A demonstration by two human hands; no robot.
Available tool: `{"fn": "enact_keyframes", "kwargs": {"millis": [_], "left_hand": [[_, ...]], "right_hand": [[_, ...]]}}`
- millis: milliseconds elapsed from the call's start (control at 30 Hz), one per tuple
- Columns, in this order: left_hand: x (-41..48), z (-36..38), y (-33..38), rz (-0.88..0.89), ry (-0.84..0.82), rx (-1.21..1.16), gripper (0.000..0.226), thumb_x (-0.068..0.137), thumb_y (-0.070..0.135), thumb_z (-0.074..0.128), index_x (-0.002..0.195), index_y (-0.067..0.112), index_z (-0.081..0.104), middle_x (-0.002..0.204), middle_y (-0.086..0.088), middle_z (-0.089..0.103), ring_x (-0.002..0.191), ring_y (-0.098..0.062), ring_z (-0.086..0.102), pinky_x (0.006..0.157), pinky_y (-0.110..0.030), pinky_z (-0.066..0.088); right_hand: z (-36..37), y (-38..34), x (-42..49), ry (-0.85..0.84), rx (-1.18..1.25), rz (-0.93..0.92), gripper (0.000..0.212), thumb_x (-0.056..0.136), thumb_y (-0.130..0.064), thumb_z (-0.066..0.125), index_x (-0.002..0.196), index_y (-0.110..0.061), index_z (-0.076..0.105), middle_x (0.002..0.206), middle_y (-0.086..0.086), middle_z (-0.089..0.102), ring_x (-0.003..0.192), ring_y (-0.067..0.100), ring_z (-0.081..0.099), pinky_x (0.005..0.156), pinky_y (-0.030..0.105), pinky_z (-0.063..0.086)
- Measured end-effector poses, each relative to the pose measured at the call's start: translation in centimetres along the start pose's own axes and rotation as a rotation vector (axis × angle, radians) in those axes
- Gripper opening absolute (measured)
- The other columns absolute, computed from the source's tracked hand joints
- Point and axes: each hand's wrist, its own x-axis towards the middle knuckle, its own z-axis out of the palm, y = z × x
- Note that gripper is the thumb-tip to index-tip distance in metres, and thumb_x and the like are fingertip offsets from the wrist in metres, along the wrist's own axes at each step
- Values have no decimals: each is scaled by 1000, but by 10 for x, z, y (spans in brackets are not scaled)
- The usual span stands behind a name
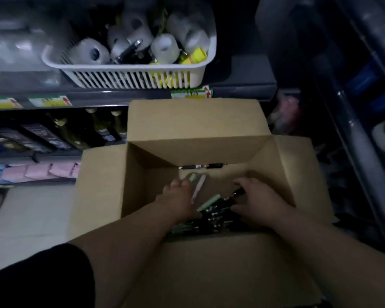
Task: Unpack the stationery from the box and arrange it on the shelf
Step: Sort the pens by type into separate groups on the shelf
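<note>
An open cardboard box (193,121) stands on the floor below me, flaps spread. Inside lies a heap of pens (211,216), black and pale green, with two more black pens (202,166) along the far wall. Both my hands are down in the box. My left hand (178,198) grips pale green and white pens at the heap's left side. My right hand (257,200) curls round a bundle of black pens at its right side. The grey shelf (120,94) runs just behind the box.
A white slatted basket (129,74) with tape rolls, black pens and yellow packs sits on the shelf. Dark bottles (102,127) and boxes fill the lower shelf, pink packs (42,171) beneath. A dark rack (353,107) rises at right. Pale floor tiles (27,218) lie left.
</note>
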Motion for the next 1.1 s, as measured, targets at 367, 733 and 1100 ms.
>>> {"fn": "enact_keyframes", "kwargs": {"millis": [367, 733, 1100], "left_hand": [[51, 37, 9, 195, 48, -18, 114, 71, 46, 76, 152, 27, -2, 151, -13, 13, 134, -33, 29, 109, -38, 35], [46, 26, 17, 182, -80, 32, 50, 82, 24, 68, 125, 6, 47, 130, -13, 52, 116, -27, 53, 90, -29, 42], [38, -15, -8, -109, -25, -57, 34, 101, 14, 39, 132, 0, 45, 137, -16, 50, 125, -28, 50, 97, -29, 39]], "right_hand": [[18, 10, 47, -78, -75, 3, 80, 77, -30, 77, 146, -20, 37, 141, 8, 42, 126, 23, 46, 105, 27, 39], [29, 12, 56, -104, -136, 3, 76, 76, -28, 76, 143, -18, 40, 137, 10, 46, 123, 25, 49, 102, 26, 40], [37, -3, 68, -264, -405, -73, 41, 93, -11, 54, 133, -16, 50, 132, 10, 53, 117, 26, 54, 94, 34, 47]]}}
